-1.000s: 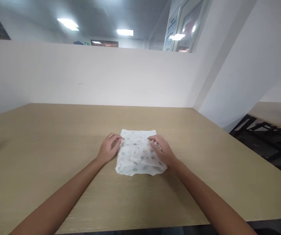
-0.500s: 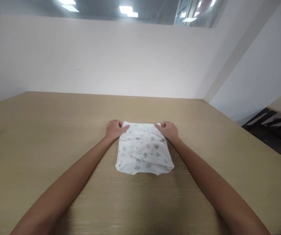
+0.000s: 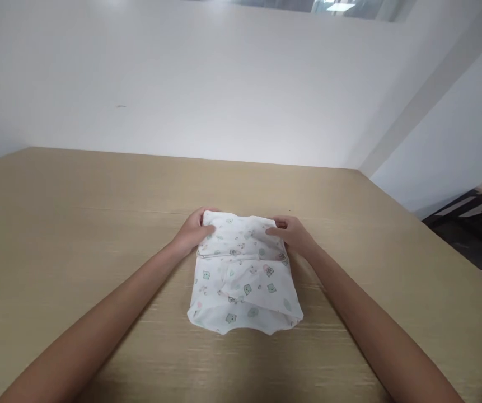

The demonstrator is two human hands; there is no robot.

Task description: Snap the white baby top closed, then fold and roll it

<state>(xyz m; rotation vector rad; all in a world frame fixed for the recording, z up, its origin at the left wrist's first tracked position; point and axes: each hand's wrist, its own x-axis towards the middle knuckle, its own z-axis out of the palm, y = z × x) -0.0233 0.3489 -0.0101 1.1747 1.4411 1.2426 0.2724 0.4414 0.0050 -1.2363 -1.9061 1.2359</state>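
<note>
A folded white cloth (image 3: pixel 243 282) printed with small green and pink shapes lies on the light wooden table (image 3: pixel 76 235) in front of me. My left hand (image 3: pixel 192 229) pinches the cloth's far left corner, thumb on top. My right hand (image 3: pixel 293 234) pinches the far right corner the same way. The far edge of the cloth is lifted a little between both hands, and the near edge rests rumpled on the table.
A white partition wall (image 3: pixel 182 95) runs along the table's far edge. At the right the table ends, with dark floor and a black frame (image 3: pixel 471 224) beyond it. Bare tabletop lies left and right of the cloth.
Both hands moved from the cloth's sides up to its far corners and took hold of them. The far edge has risen slightly. My head tilted downward, so the cloth looks nearer.
</note>
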